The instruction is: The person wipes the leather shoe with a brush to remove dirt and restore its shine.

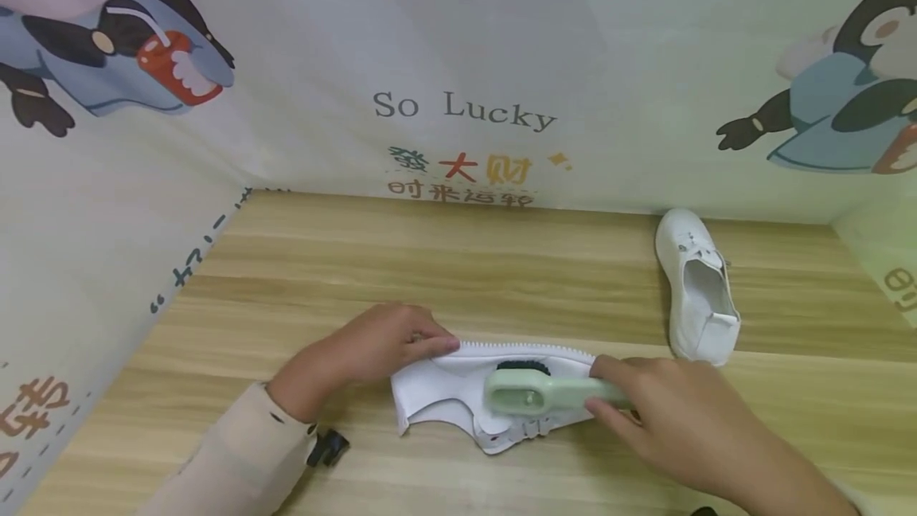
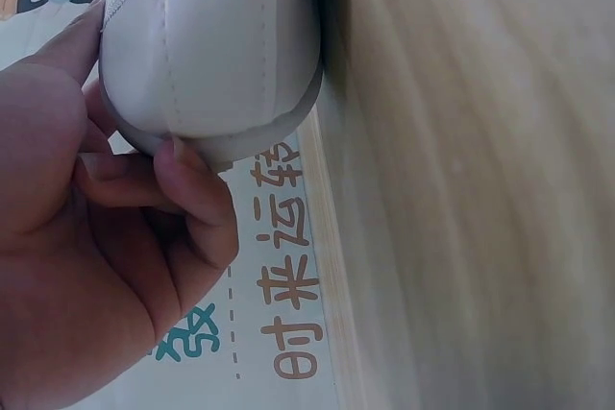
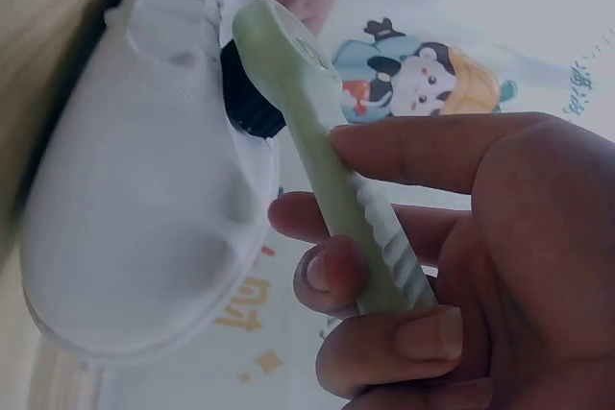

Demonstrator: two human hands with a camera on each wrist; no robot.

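Nearest the camera, the right hand has its grip clamped on the handle of a green brush, fingers curled round it with one digit set close to the neck; that hold looks well suited to steering the head, and a light wrist should serve better than a stiff arm. The dark bristles lie against the side of the white shoe, so the stroke is best kept short and even, with the head laid flat so that the hard green plastic does not scrape the upper. The shoe is turned on its side in front of the person, its opening toward them and its toothed sole edge on the far side; whether it rests fully on the tabletop I cannot tell. At its heel end the left hand pinches the shoe, fingers curled at the sole; that hold should stay firm, since pushing at the toe could swing the shoe round. Extra care seems wise near the lacing, where bristles might snag. Well apart, farther back to the right, the other shoe stands upright before the printed sheet, out of the brush's way.
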